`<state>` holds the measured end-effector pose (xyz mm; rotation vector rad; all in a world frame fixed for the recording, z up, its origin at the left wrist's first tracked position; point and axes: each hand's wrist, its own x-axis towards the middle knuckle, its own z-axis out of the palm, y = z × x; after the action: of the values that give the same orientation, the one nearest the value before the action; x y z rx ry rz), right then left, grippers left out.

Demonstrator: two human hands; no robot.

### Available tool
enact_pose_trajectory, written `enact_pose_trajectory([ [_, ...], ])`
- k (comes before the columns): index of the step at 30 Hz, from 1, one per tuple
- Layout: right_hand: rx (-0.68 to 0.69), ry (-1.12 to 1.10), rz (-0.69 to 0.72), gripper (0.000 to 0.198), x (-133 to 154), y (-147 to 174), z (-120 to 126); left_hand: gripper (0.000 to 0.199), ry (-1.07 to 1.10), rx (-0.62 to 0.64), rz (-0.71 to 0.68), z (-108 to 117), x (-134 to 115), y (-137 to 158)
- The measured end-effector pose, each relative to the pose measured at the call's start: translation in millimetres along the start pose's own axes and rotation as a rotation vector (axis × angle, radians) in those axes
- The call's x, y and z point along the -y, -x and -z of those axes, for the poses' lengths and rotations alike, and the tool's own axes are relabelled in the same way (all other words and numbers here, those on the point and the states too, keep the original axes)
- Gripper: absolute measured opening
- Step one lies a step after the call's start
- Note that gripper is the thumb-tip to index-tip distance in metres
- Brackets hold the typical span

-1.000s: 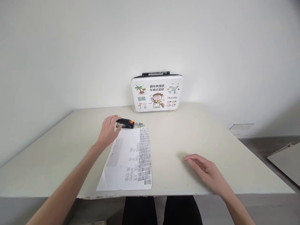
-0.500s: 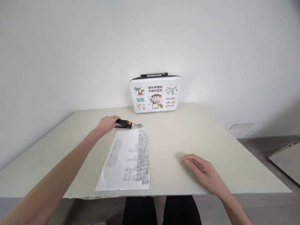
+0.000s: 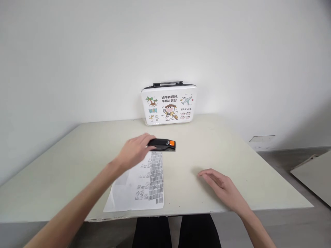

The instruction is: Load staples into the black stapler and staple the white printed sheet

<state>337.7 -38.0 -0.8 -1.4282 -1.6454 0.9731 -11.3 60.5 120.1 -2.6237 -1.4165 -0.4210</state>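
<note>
My left hand (image 3: 136, 148) is closed around the back end of a black stapler (image 3: 161, 144) with an orange patch near its front. It holds the stapler raised over the top end of the printed paper sheet (image 3: 139, 189), pointing right. Barcodes run down the sheet's right side; its upper left part is covered by my hand and forearm. My right hand (image 3: 218, 184) rests on its side on the table (image 3: 196, 148), right of the paper. Its fingers are loosely bent, the thumb is a little apart, and nothing is in it.
Against the wall at the back of the table stands a white case (image 3: 169, 105) with cartoon prints and a black handle. The table's front edge lies just before my legs (image 3: 152, 232). On the right wall is a pale plate (image 3: 262, 138).
My left hand has lifted the stapler and carried it right and nearer to me. The loose staples beside it are now hidden from view. My right hand has stayed in place.
</note>
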Motion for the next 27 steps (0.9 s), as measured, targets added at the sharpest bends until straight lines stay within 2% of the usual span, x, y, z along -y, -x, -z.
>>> enact_pose_trajectory([
  [3, -0.058, -0.041, -0.004, 0.043, 0, -1, -1, 0.026, 0.106, 0.042, -0.111, -18, -44, 1],
  [6, -0.151, -0.100, -0.032, 0.044, -1, -1, -2, 0.021, 0.163, 0.089, -0.168, -35, -77, 2],
  [10, -0.237, -0.135, -0.104, 0.046, 0, 0, -3, 0.017, 0.194, 0.138, -0.181, -51, -103, 3],
  [14, -0.240, -0.123, -0.092, 0.045, 2, 1, -4, 0.016, 0.209, 0.142, -0.190, -62, -118, 2],
  [19, -0.186, -0.091, -0.034, 0.047, -1, 0, -4, 0.015, 0.280, 0.124, -0.200, -71, -123, 0],
  [21, -0.150, -0.058, -0.007, 0.046, -3, 0, -5, 0.022, 0.353, 0.106, -0.175, -75, -118, 2],
  [25, -0.111, -0.021, 0.028, 0.043, -1, 0, -6, 0.082, 0.366, 0.078, -0.062, -89, -89, 21],
  [27, -0.111, -0.016, 0.026, 0.043, 1, 1, -5, 0.092, 0.281, 0.112, 0.007, -97, -67, 37],
])
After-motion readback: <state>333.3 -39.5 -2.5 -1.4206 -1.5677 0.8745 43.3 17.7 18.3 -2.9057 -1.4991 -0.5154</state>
